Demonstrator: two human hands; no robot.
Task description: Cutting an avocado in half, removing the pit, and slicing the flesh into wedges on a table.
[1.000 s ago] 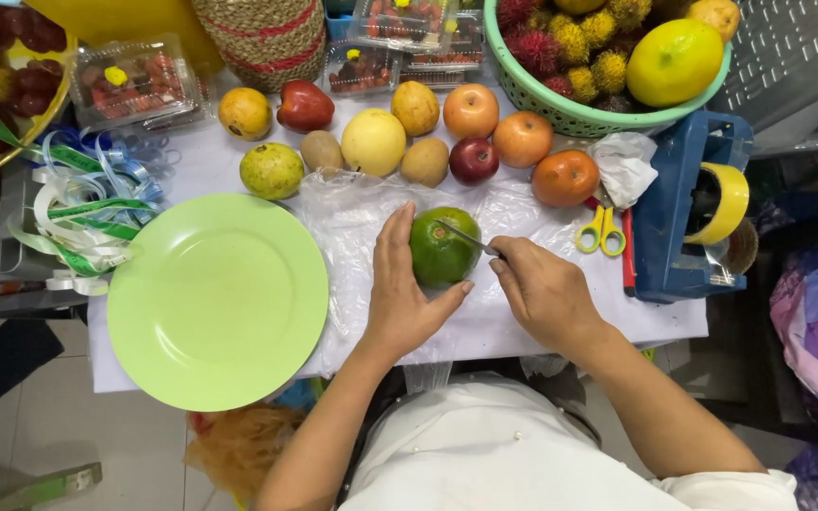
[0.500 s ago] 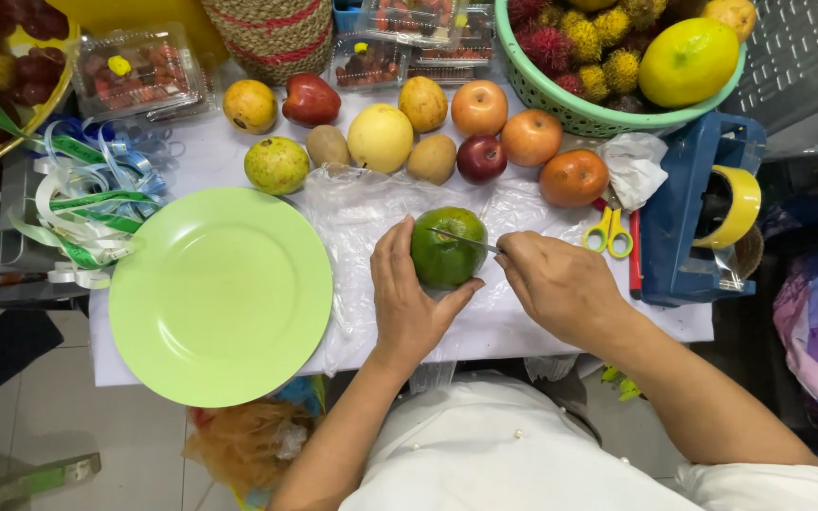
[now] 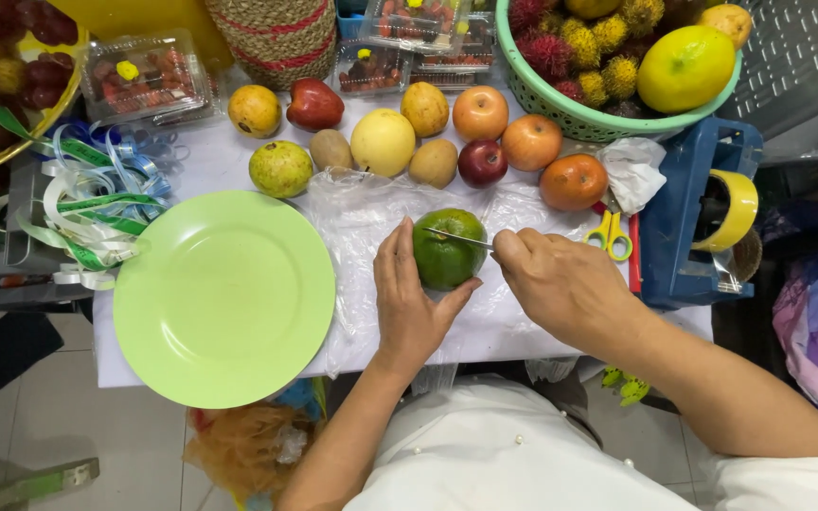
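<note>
Holding the green fruit (image 3: 447,248) at center on the plastic sheet (image 3: 362,213), left hand (image 3: 411,303) sits at 7 o'clock; right hand (image 3: 560,284) grips knife (image 3: 461,237), which could slip toward the thumb.

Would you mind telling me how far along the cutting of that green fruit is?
Done: clear plastic sheet is spread out, and the green plate sits ready but bare. In hand: the left hand steadies the green fruit while the right hand lays a knife across its top. Left: the fruit looks whole, so nearly all the cutting.
</note>
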